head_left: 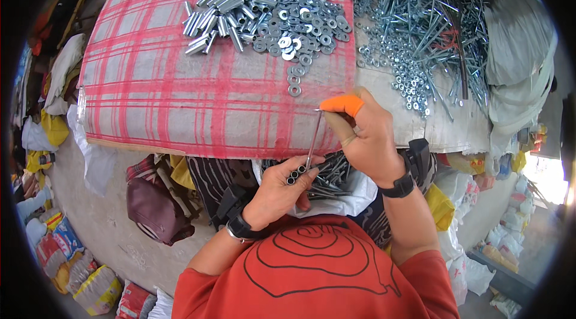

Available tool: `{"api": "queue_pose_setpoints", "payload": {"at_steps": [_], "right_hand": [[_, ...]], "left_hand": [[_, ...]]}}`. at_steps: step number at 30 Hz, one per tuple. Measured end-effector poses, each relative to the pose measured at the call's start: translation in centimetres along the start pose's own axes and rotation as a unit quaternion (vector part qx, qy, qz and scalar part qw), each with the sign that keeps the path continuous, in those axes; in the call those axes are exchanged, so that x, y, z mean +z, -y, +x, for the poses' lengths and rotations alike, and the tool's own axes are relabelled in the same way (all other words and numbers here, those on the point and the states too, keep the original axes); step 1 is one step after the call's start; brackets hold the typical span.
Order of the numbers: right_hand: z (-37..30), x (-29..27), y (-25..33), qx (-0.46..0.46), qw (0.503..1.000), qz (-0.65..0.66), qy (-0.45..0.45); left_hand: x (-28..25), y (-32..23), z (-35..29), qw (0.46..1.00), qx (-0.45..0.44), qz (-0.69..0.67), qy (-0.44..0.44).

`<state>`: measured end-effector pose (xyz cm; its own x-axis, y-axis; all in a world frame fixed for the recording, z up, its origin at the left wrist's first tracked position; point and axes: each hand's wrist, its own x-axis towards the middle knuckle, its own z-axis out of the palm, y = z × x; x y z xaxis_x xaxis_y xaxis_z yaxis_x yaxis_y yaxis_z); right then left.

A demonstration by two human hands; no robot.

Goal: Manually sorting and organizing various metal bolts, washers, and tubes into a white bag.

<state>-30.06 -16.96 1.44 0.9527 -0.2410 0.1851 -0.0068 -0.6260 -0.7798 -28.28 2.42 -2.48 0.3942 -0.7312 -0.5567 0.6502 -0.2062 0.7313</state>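
Close to the table's front edge, my left hand [277, 190] is closed around several short metal tubes [297, 172], their open ends facing up. A long thin bolt [313, 139] stands tilted between my hands, its lower end at the fingers of my left hand. My right hand [367, 133] pinches the bolt's upper end; one finger wears an orange finger cover [342, 105] and another a pale one. Whether the bolt's lower end sits inside a tube, I cannot tell. Below my hands, a white sack [354, 199] on my lap holds many dark metal bolts [333, 175].
A red-checked cloth [180, 97] covers the table's left part. On it lie piles of metal tubes [231, 10] and flat washers [306, 28]. Farther right are small nuts [411, 82] and a heap of long bolts [414, 1]. A maroon bag [157, 211] stands at the left.
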Motion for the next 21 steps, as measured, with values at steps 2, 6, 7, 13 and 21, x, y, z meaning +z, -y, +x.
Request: {"api": "queue_pose_setpoints", "payload": {"at_steps": [2, 6, 7, 13, 21], "right_hand": [[-0.5, -0.6, -0.7, -0.053, 0.997, -0.043, -0.026], [-2.1, -1.8, -0.1, -0.037, 0.999, -0.018, -0.024], [-2.6, -2.1, -0.2, -0.037, 0.999, -0.021, -0.029], [-5.1, -3.0, -1.3, 0.270, 0.885, 0.377, -0.033], [-4.0, -5.6, -2.8, 0.118, 0.988, 0.092, 0.031]], "left_hand": [[0.3, -0.3, 0.3, 1.000, 0.002, 0.029, 0.006], [0.9, -0.3, 0.7, 0.996, 0.034, 0.081, -0.002], [1.2, -0.4, 0.9, 0.991, 0.060, 0.117, -0.008], [1.2, 2.1, 2.4, 0.816, 0.323, 0.467, -0.106], [2.9, 1.7, 2.2, 0.949, 0.164, 0.265, -0.037]]}}
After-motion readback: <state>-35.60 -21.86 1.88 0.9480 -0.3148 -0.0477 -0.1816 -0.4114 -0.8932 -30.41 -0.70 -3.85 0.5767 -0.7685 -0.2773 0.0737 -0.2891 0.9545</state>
